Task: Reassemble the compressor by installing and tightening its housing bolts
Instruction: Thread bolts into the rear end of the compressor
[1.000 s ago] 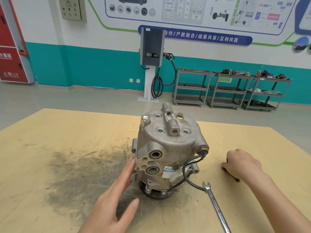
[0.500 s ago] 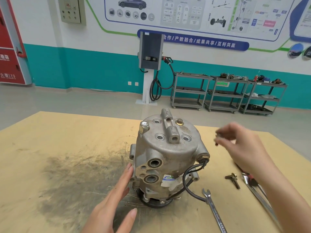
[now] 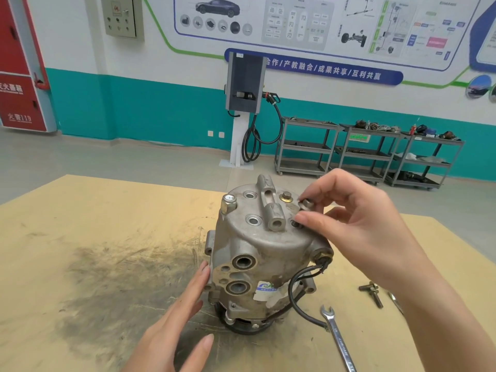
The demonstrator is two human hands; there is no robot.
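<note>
— What is near you?
— A wrench (image 3: pixel 338 342) and spare bolts (image 3: pixel 372 292) lie by the tabletop's (image 3: pixel 80 224) right edge.
— What changed?
— My right hand (image 3: pixel 359 229) came over and now pinches a bolt (image 3: pixel 306 204) atop the bumpy gray metal compressor (image 3: pixel 268 253) mid-table. My left hand (image 3: pixel 174 326) stays flat against its side.

Left hand (image 3: pixel 177 326) at lower centre of the frame, fingers straight and together, thumb spread, fingertips laid flat against the compressor (image 3: pixel 265 253) side. Right hand (image 3: pixel 357 224) right of centre, forearm running to the lower right corner, thumb and forefinger curled in a pinch grip round a bolt (image 3: pixel 306 204).
</note>
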